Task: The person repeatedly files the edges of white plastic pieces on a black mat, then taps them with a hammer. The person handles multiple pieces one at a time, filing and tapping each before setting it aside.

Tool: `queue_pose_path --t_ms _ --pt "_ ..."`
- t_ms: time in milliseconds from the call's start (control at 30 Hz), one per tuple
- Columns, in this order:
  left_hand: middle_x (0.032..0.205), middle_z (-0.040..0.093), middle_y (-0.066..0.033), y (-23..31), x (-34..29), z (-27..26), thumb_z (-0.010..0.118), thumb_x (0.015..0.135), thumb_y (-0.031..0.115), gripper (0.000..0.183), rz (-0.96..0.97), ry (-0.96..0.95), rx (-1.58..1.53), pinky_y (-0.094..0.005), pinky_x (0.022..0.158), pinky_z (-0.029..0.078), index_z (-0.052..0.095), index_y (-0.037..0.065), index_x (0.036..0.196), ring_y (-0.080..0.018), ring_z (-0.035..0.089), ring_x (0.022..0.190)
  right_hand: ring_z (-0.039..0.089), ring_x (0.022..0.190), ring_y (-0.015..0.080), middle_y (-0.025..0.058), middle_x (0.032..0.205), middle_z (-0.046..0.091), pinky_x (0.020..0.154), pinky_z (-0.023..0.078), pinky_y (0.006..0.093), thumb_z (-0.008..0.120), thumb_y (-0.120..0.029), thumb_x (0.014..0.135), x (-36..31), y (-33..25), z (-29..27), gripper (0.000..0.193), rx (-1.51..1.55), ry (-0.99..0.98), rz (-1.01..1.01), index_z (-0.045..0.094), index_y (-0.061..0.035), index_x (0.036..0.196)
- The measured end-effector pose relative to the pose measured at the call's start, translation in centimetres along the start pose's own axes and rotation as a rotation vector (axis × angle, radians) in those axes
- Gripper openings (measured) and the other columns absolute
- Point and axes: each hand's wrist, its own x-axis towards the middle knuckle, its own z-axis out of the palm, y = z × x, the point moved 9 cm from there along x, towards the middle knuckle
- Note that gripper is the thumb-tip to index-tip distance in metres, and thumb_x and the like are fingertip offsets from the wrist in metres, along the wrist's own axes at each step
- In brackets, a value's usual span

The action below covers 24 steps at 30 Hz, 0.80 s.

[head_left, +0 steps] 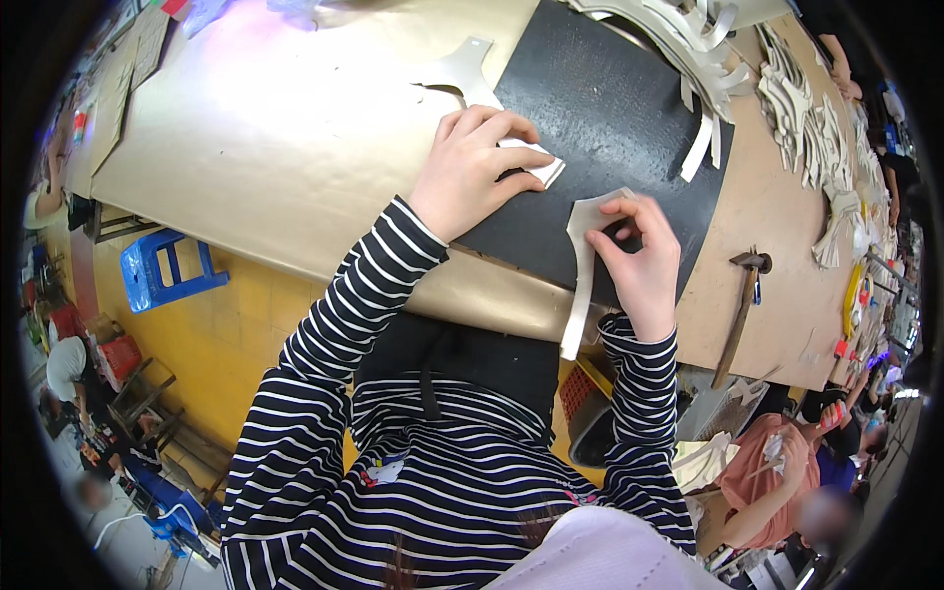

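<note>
My right hand (644, 256) pinches a curved off-white cut piece (582, 251) by its wide upper end, between thumb and fingers. The piece's narrow tail hangs down past the table's front edge. On the left side of the black mat (600, 108), my left hand (482, 162) bends its fingers over a small white piece (539, 165), gripping it against the mat; the palm hides part of it. Just beyond my left hand lies another off-white cut piece (462, 71) with branching arms, on the tan table cover.
A heap of curved off-white pieces (678, 34) covers the mat's far right. More cut pieces (806, 123) lie in rows on the right. A hammer (742, 315) rests near the right front edge. A blue stool (169, 270) stands on the left floor; a person in pink (767, 477) is at lower right.
</note>
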Motion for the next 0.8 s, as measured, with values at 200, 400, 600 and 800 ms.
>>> queue_pose_path --t_ms 200,400,600,800 --pt "0.115 0.066 0.0012 -0.7 -0.3 0.1 0.078 0.08 0.016 0.025 -0.071 0.007 -0.104 -0.0393 0.101 0.039 0.08 0.017 0.104 -0.0221 0.053 0.112 0.063 0.084 0.0117 0.0067 0.093 0.065 0.075 0.051 0.0249 0.076 0.007 0.075 1.0 -0.1 0.5 0.032 -0.1 -0.219 0.089 0.069 -0.0005 0.106" --pt "0.134 0.059 -0.0047 -1.4 -0.3 0.3 0.079 0.078 0.015 0.026 -0.148 -0.016 -0.181 -0.0421 0.109 0.035 0.08 0.018 0.104 -0.0288 0.045 0.126 0.067 0.081 0.0107 0.0053 0.092 0.071 0.072 0.052 0.0232 0.077 0.001 0.081 2.1 0.6 2.0 0.017 0.159 -0.269 0.154 0.072 0.0011 0.097" --pt "0.158 0.038 -0.0112 -2.2 -0.3 0.4 0.081 0.076 0.02 0.023 -0.161 0.026 -0.188 -0.0523 0.118 0.027 0.082 0.022 0.099 -0.0452 0.023 0.146 0.066 0.073 0.0082 0.0057 0.086 0.072 0.065 0.051 0.0204 0.08 -0.004 0.08 3.5 0.8 2.8 0.015 0.18 -0.178 0.149 0.074 0.0016 0.093" --pt "0.158 0.038 -0.0121 -2.5 -0.4 0.4 0.081 0.077 0.02 0.023 -0.167 0.048 -0.243 -0.0557 0.118 0.024 0.082 0.024 0.099 -0.0476 0.021 0.147 0.064 0.072 0.0077 0.0048 0.087 0.072 0.062 0.05 0.0198 0.082 -0.005 0.079 3.9 1.3 3.1 0.018 0.162 -0.16 0.17 0.074 0.0009 0.094"
